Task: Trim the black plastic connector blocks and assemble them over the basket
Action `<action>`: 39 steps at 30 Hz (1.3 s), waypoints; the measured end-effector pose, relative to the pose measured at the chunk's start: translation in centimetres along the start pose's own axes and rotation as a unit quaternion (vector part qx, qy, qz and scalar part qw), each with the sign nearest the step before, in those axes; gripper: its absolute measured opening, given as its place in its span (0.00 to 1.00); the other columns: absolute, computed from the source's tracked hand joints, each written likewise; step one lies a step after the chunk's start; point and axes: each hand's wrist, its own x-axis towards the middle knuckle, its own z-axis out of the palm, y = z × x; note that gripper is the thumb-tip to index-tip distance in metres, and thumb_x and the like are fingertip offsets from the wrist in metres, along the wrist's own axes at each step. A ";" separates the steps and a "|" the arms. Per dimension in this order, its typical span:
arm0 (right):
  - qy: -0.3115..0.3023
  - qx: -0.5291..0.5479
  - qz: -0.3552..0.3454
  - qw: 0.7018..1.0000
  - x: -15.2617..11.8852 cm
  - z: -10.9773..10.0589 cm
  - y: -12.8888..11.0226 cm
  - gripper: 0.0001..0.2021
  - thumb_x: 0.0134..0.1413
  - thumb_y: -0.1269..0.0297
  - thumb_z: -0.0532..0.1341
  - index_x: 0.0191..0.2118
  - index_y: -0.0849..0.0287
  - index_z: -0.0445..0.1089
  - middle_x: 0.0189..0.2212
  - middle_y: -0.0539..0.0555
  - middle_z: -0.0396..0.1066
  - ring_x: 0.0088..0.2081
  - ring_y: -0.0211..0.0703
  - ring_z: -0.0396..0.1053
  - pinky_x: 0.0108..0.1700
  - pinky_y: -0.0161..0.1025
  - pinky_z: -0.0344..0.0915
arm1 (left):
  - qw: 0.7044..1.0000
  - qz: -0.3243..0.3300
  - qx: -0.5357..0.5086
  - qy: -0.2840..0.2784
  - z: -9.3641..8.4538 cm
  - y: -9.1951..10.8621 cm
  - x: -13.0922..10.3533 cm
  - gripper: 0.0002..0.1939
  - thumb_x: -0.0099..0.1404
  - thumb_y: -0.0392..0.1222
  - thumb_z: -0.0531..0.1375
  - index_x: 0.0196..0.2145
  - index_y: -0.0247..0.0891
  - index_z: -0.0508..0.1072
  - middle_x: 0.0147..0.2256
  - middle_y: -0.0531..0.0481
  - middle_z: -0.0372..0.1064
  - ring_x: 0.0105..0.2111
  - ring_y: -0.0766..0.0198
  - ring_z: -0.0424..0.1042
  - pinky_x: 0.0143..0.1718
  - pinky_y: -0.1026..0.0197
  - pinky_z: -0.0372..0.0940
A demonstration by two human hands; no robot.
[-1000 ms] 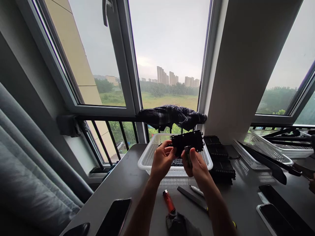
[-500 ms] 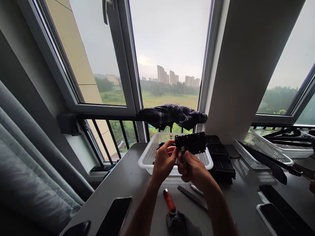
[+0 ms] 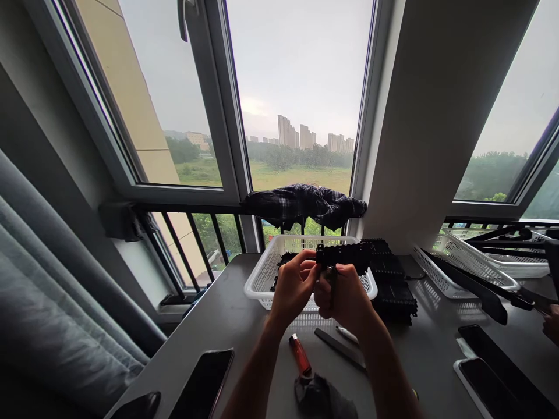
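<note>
A black ridged strip (image 3: 345,256) is held up over the front of a white basket (image 3: 262,285). My left hand (image 3: 296,288) pinches its left end between thumb and fingers. Close beside it, my right hand (image 3: 343,294) is closed around a small dark tool whose shape is mostly hidden by the fingers; its tip is near the strip's lower edge. More black parts (image 3: 286,262) lie inside the basket. Stacked black ridged pieces (image 3: 386,273) sit on the table just right of the basket.
On the grey table (image 3: 218,326) lie a red lighter (image 3: 299,354), a dark flat bar (image 3: 339,348), a white pen (image 3: 347,334), crumpled dark material (image 3: 323,398) and phones (image 3: 203,384). White baskets (image 3: 463,273) with black parts stand right. A person's hand (image 3: 551,323) shows at the right edge.
The black strip has tilted so that less of its broad face shows. My right hand has turned around the tool. At the right edge, the other person's hand has come further into view.
</note>
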 end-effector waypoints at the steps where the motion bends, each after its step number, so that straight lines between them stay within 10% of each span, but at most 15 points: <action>1: 0.005 0.000 0.001 1.000 0.0 0.0 0.0 0.18 0.46 0.47 0.54 0.20 0.58 0.58 0.17 0.46 0.50 0.20 0.34 0.47 0.21 0.32 0.41 | 1.000 -0.001 0.002 0.000 0.0 0.0 0.0 0.16 0.59 0.48 0.63 0.40 0.36 0.69 0.31 0.47 0.76 0.25 0.60 0.77 0.26 0.63 0.69; 39: 0.064 0.083 -0.022 0.994 -1.0 -2.7 -2.0 0.13 0.39 0.54 0.55 0.19 0.56 0.52 0.18 0.46 0.45 0.22 0.35 0.44 0.20 0.32 0.43 | 0.996 0.053 0.061 0.044 -0.8 -0.3 -0.1 0.12 0.59 0.45 0.63 0.39 0.37 0.73 0.33 0.47 0.78 0.35 0.57 0.78 0.37 0.59 0.73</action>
